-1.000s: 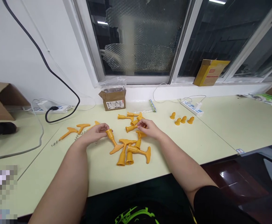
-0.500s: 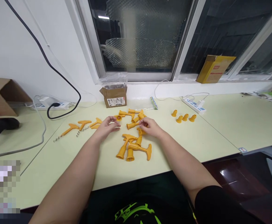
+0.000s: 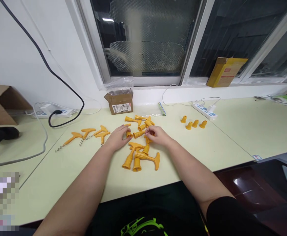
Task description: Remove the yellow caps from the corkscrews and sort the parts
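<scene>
My left hand [image 3: 118, 137] is curled palm-down over a yellow bell-shaped end [image 3: 129, 134], which shows just past my fingertips on their right; they look to be touching it, but I can't tell if they are closed on it. Between my two hands lies a yellow ribbed sleeve [image 3: 138, 134], its long axis running nearly crosswise, the wide mouth towards my left hand and the narrow end at the fingers of my right hand [image 3: 158, 135]. Those fingers are bent close together, the right hand being the nearer to that narrow end (whether they pinch it, my own knuckles hide). On my side of both hands, a T-handled corkscrew [image 3: 147, 156] lies crosswise on the pile, its handle to the right, on the table [image 3: 194, 154]
</scene>
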Tool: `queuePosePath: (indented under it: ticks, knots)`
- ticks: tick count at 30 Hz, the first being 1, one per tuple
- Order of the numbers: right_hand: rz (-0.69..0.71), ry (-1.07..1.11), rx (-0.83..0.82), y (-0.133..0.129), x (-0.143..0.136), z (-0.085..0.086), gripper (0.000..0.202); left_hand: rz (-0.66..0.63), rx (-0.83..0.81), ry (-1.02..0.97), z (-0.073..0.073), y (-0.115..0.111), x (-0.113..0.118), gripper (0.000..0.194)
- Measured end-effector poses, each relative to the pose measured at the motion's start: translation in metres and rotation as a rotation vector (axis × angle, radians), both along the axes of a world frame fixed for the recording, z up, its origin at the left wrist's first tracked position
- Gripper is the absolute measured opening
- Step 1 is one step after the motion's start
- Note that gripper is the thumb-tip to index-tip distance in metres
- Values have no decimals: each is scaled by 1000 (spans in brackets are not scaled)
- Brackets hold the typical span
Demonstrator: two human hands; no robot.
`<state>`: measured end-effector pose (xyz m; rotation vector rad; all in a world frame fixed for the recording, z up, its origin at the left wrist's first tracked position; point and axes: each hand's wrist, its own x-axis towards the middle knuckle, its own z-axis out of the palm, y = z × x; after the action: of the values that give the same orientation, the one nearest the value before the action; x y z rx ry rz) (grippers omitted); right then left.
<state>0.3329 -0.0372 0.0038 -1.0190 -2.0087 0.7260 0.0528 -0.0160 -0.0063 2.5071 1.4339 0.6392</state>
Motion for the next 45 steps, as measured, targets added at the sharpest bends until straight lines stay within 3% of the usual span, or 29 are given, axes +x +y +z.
queuePosePath:
  ticks: [5,10,13,16,19,23,27,30,36,38,41,43,45]
  knots:
    - [-29,-1,-7,-1,2,2,9,59,-24,-88,7,-5,0,26]
    - [-36,63,23,-4,-1,6,9,191,-21,-603,17,-10,-1,31]
    - [-7,185,9,-9,-10,7,16,182,45,-800,26,-17,8,33]
    - [83,318,-29,-17,-22,10,30,87,139,-666,36,-31,22,38]
    - [135,353,-66,-27,-32,13,40,-83,124,-438,42,-47,39,60]
    - [62,268,-44,-36,-37,18,45,-283,87,-287,41,-58,58,87]
    - [-12,270,-88,-38,-35,21,39,-384,113,-254,42,-61,62,86]
    - [-68,357,-153,-34,-34,21,29,-349,172,-258,48,-60,56,73]
    - [-178,659,-550,-16,-26,23,24,-38,286,-329,55,-51,34,36]
    - [-165,711,-676,-12,-23,22,26,-32,224,-396,54,-50,32,38]
    - [-103,745,-786,-10,-21,20,33,-95,-66,-663,49,-50,36,46]
    - [-67,708,-752,-11,-20,17,35,-92,-274,-849,45,-49,41,53]
    - [-45,593,-569,-12,-18,16,32,-17,-436,-972,42,-46,44,56]
